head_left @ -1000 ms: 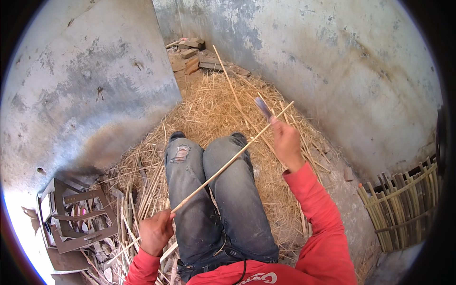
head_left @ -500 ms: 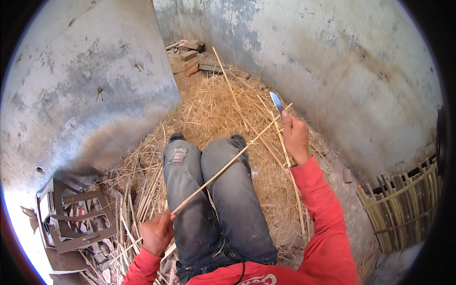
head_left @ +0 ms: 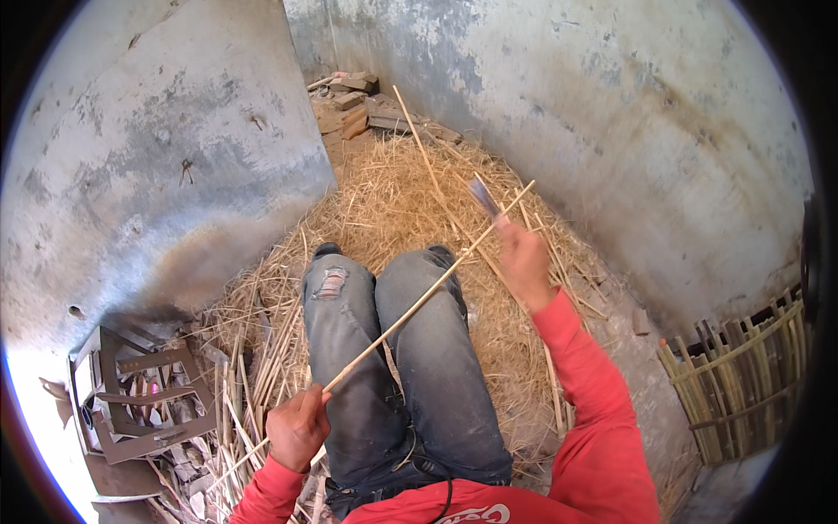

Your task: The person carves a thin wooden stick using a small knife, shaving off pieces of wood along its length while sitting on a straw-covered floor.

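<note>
A long, thin bamboo strip (head_left: pixel 410 312) slants across my thighs, from lower left up to the far right. My left hand (head_left: pixel 297 428) is closed round its lower part, beside my left thigh. The knife (head_left: pixel 483 197), blurred by motion, points up and to the left from my right hand (head_left: pixel 525 262), which is closed on its handle. Its blade lies close to the upper end of the strip; whether they touch I cannot tell. My right fingers hide the handle.
Straw-like shavings (head_left: pixel 384 188) cover the floor past my knees, with long strips among them. A broken frame (head_left: pixel 161 437) lies at the left, a bundle of upright bamboo sticks (head_left: pixel 742 384) at the right. Bricks (head_left: pixel 353 100) are piled at the back; walls (head_left: pixel 611 113) rise both sides.
My right hand and the knife have moved left and slightly nearer along the strip, and the blade has blurred. My left hand has shifted a little to the right.
</note>
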The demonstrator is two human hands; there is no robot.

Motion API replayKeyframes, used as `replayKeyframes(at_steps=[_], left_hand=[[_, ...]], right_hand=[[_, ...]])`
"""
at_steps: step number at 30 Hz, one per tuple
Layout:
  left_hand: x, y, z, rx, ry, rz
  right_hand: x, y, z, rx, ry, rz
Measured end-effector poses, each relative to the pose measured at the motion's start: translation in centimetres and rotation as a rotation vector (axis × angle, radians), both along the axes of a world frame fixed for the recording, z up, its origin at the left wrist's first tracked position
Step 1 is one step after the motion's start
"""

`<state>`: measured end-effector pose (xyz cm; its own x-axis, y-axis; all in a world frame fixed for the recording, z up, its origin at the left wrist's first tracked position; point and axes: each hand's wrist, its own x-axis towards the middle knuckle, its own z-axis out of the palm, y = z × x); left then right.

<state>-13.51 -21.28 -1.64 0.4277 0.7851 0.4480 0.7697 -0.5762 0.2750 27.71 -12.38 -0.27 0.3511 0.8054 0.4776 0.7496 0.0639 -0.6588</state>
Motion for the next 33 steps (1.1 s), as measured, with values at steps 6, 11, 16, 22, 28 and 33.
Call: replayKeyframes(at_steps=[6,11,16,22,28,33], left_hand=[[0.0,-0.4,-0.1,-0.047,0.03,0.034],[-0.2,-0.5,-0.1,-0.075,-0.02,0.049],[1.4,0.2,0.0,-0.055,-0.055,0.05],[2.8,0.7,0.3,-0.048,-0.086,0.035],[-0.4,-0.3,0.0,-0.13,-0.125,-0.009],[-8.4,-2.8,0.6,-0.457,-0.162,-0.014]], right_hand=[[-1.9,-1.0,-1.1,0.07,-0.059,0.048],[-2.6,-1.9,-1.6,0.009,0.05,0.074],[-4.4,-3.0,-2.2,-0.063,0.048,0.194],[-5.9,-3.4,-3.4,0.027,0.114,0.313],[-2.9,-1.6,-1.0,-0.132,0.173,0.176],[-1.3,0.2,0.5,-0.021,0.054,0.041]])
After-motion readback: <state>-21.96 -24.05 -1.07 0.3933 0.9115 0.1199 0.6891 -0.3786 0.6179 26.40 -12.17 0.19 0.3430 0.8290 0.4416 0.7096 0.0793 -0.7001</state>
